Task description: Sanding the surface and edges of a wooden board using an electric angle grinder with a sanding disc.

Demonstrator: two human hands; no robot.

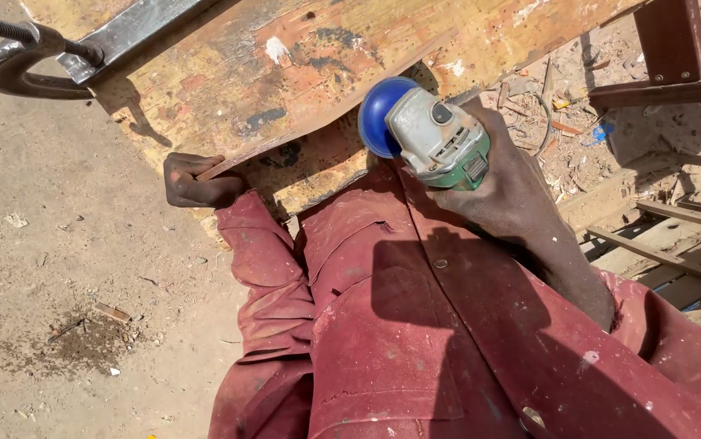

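An angle grinder (436,138), grey/green body w/ blue disc guard, is gripped in the right hand (513,191), fingers wrapped round the body, at centre near the edge of a worn, paint-stained wooden board (285,65). The left hand (196,180) is curled over a thin metal strip (318,122) along the board's near edge, at left. A metal clamp (25,61) is seen far left.

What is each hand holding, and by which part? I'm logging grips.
Right hand grips the angle grinder by its body; left hand grips the worn board's edge.
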